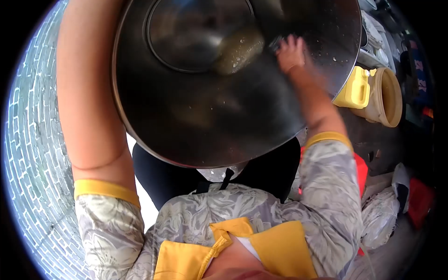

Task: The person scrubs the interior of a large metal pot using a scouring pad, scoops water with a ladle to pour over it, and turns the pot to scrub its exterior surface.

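Observation:
A very large round dark metal pan (210, 112) is tilted over my lap, its near rim close to my waist. A raised ring surrounds its middle, and a brownish wet patch (240, 50) lies beside the ring. My right hand (291, 53) is on the right side of the pan's surface, slightly blurred. Its fingers are bent over a small dark shiny wad, apparently a steel scouring pad (275, 44), partly hidden beneath them. Small wet specks dot the metal around that hand. My left arm reaches along the pan's left edge; the left hand is out of the picture.
A yellow jerrycan (357, 88) and a beige bucket (385, 98) stand right of the pan. Dishes in a pale crate (375, 49) are farther up. Plastic bags (380, 217) and red items lie at lower right. A light brick-patterned surface (37, 154) runs along the left.

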{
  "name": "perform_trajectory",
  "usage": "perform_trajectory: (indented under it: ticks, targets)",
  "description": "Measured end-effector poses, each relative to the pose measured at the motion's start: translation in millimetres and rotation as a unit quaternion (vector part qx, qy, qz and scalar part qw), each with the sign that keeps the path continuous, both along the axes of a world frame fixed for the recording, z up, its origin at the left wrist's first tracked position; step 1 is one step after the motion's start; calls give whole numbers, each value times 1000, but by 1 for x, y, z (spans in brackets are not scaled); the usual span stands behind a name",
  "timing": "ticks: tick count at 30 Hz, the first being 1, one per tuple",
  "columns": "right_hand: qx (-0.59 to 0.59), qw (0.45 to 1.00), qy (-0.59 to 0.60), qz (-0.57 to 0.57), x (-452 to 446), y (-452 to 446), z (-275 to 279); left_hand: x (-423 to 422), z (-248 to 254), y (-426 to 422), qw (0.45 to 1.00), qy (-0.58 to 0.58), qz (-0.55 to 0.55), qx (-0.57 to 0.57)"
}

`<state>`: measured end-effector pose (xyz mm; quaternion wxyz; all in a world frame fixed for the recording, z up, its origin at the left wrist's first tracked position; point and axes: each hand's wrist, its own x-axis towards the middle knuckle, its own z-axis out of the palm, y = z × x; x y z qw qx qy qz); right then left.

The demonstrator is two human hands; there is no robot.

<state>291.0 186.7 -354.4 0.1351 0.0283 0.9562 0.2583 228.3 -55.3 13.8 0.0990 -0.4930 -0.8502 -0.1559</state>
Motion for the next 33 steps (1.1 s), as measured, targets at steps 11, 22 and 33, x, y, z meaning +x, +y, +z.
perform_trajectory:
  ticks: [11,22,33]
  targets:
    - [-937,285,97,-180,-39,-331,-2,7,-33,-12,989,-126,-19,74]
    - [-59,995,-46,68,-103,13,-85,0,-54,-21,964,-223,29,142]
    - [-913,327,172,-176,-147,-359,-91,-21,-43,0,954,-248,33,165]
